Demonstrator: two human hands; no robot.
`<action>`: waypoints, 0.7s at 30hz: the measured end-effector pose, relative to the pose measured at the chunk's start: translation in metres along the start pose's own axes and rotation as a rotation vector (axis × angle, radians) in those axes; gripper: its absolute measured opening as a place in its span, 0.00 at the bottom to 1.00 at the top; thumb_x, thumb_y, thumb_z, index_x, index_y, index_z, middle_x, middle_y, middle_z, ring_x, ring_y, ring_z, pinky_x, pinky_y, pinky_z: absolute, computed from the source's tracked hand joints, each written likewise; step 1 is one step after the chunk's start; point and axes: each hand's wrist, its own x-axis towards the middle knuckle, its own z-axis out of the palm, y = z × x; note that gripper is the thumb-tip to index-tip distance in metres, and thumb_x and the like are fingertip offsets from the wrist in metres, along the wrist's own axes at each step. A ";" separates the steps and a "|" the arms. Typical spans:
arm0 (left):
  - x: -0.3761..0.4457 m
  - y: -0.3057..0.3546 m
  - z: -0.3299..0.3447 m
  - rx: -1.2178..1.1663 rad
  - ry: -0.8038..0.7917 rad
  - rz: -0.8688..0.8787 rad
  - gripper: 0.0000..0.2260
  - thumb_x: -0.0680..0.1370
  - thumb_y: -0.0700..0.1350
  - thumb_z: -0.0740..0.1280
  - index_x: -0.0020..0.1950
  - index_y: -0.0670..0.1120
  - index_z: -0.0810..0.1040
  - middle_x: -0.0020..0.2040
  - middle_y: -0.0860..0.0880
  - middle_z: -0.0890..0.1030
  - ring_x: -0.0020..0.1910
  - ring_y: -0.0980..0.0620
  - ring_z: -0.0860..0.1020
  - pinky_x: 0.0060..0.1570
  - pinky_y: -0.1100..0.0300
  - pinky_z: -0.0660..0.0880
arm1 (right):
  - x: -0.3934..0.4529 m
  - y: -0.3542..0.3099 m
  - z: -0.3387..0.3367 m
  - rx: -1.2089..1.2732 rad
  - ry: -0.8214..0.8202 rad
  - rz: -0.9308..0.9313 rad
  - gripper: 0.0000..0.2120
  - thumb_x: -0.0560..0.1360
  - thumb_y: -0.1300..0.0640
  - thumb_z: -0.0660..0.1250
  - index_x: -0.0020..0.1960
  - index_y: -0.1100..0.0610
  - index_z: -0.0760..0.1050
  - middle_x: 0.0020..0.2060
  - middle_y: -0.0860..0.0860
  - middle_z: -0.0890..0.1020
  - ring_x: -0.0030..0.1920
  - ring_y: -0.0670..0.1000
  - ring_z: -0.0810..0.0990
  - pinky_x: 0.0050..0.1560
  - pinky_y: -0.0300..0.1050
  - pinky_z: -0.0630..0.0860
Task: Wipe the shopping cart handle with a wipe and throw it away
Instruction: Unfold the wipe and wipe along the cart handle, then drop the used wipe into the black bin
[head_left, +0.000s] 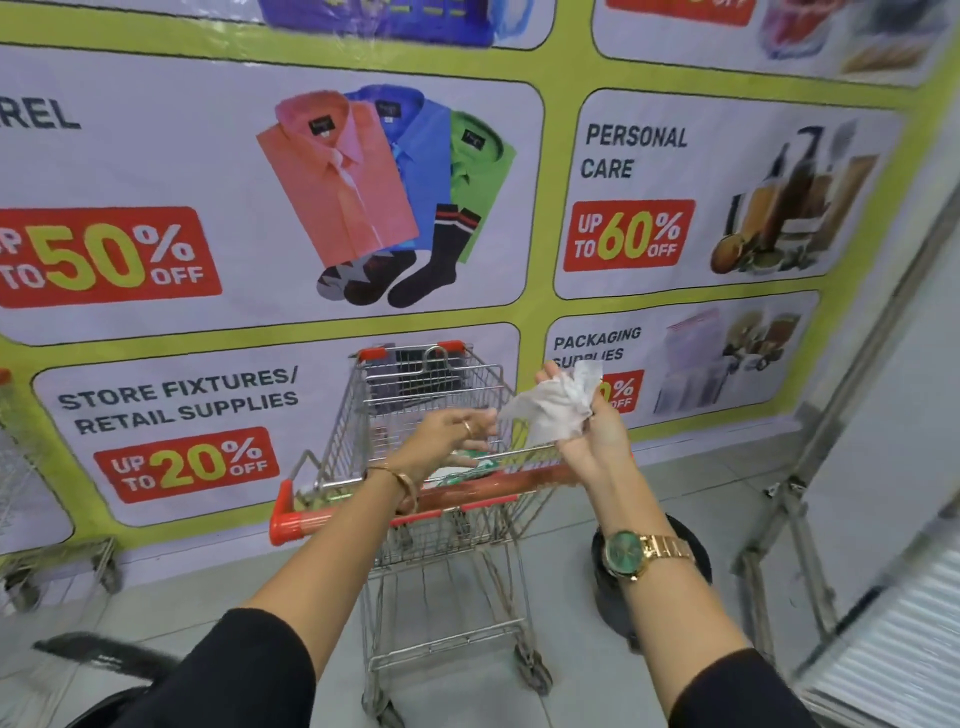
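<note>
R hand (597, 431) grip clamped on wipe (550, 410); L hand (452, 431) grip apart; banner (636, 150) "PERSONAL CARE".

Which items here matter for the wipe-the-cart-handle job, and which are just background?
Relevant:
- wipe, held in the right hand
- left hand, touching the wipe's edge
- red cart handle
- green wipes pack in the cart
- black bin, likely the disposal spot

Background:
- wall poster
- second cart at left
- metal stand
</note>
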 end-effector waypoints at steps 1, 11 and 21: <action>0.007 0.005 0.013 0.000 -0.023 0.028 0.16 0.77 0.46 0.65 0.62 0.42 0.74 0.50 0.49 0.81 0.43 0.55 0.80 0.41 0.62 0.78 | 0.000 -0.009 -0.007 0.043 0.005 -0.002 0.23 0.81 0.53 0.45 0.67 0.67 0.62 0.64 0.60 0.72 0.60 0.54 0.74 0.62 0.49 0.70; 0.092 0.038 0.114 0.160 0.119 0.206 0.10 0.73 0.35 0.70 0.51 0.31 0.80 0.33 0.51 0.78 0.25 0.66 0.76 0.25 0.78 0.70 | 0.029 -0.094 -0.080 0.098 0.081 -0.038 0.17 0.80 0.59 0.48 0.50 0.65 0.74 0.44 0.59 0.82 0.47 0.54 0.81 0.57 0.48 0.75; 0.211 0.063 0.209 0.318 0.055 0.242 0.07 0.73 0.37 0.70 0.48 0.34 0.82 0.31 0.52 0.78 0.23 0.69 0.74 0.23 0.78 0.68 | 0.085 -0.217 -0.187 -0.060 0.178 -0.189 0.10 0.80 0.64 0.50 0.51 0.60 0.70 0.48 0.60 0.78 0.48 0.57 0.78 0.46 0.54 0.79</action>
